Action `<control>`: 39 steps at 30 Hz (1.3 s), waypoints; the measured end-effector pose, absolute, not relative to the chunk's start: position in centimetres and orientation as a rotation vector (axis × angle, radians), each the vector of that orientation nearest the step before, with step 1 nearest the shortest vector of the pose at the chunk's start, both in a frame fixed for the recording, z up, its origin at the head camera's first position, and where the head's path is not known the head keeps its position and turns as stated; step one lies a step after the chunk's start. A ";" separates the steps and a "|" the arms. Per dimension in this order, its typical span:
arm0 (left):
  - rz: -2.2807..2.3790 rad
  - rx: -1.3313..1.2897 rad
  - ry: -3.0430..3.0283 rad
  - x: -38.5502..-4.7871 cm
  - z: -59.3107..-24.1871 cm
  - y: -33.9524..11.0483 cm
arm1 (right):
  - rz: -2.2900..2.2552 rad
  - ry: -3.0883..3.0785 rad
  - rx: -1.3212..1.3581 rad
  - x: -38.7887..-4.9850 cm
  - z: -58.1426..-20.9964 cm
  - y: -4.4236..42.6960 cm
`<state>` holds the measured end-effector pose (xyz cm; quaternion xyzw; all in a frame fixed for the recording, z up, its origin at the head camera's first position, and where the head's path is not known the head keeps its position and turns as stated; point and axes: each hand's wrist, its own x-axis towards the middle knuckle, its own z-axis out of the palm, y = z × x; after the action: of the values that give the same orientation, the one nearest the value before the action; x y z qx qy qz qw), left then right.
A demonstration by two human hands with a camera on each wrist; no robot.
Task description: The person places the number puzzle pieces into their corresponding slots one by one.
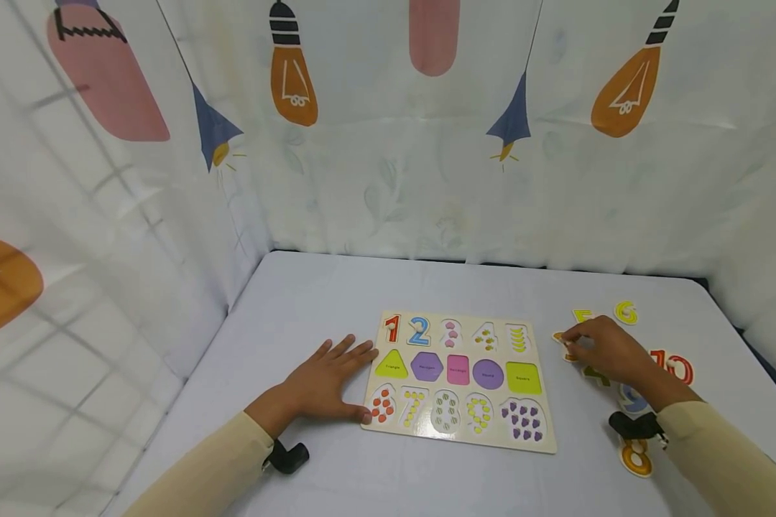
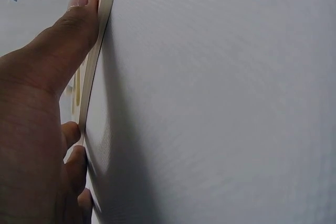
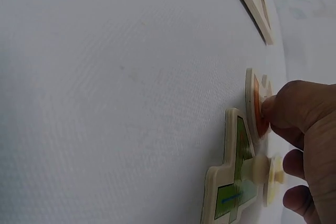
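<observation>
A wooden number puzzle board lies flat on the table. Its red 1 piece and blue 2 piece sit in their slots; the other number slots show printed pictures. My left hand rests with fingers spread at the board's left edge, the thumb on its front corner. To the right of the board, my right hand pinches an orange number piece, apparently a 3, partly hidden by the fingers. Close beside it lies a green 4 piece with a knob.
Around the right hand lie a yellow 5 piece, a yellow 6 piece, a red 10 piece, a blue piece partly covered by the wrist, and an orange 8 piece. A printed curtain hangs behind the white table.
</observation>
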<state>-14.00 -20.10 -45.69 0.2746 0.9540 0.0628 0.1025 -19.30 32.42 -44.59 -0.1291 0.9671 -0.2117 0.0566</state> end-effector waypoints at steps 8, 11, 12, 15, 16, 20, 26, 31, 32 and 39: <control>0.170 0.816 2.821 -14.0 -45.7 -20.1 | -0.670 2.981 -0.448 -19.7 -43.6 31.1; 0.174 0.812 2.817 -13.9 -45.6 -20.1 | -0.674 2.990 -0.461 -20.0 -43.0 29.6; 0.179 0.810 2.816 -13.9 -45.6 -20.1 | -0.678 2.991 -0.468 -20.1 -42.8 29.1; 0.195 0.809 2.815 -13.9 -45.5 -20.1 | -0.699 3.005 -0.505 -20.5 -42.6 27.6; 0.199 0.810 2.816 -13.9 -45.5 -20.1 | -0.707 3.006 -0.523 -20.6 -42.5 27.2; 0.198 0.815 2.821 -13.9 -45.6 -20.1 | -0.736 3.009 -0.607 -21.1 -42.4 25.2; 0.222 0.819 2.818 -13.9 -45.6 -20.1 | -0.754 2.995 -0.657 -21.6 -42.3 22.6; 0.225 0.814 2.813 -13.9 -45.5 -20.1 | -0.768 2.969 -0.659 -22.0 -42.4 20.7; 0.223 0.815 2.812 -13.9 -45.5 -20.1 | -0.771 2.961 -0.664 -22.2 -42.5 20.3; 0.211 0.798 2.811 -13.9 -45.5 -20.0 | -0.790 2.916 -0.622 -22.6 -43.0 17.8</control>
<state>-13.88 -20.03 -45.54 0.2710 0.9541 0.0717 0.1055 -22.63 17.85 -42.96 -0.2014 0.9451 -0.2559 0.0285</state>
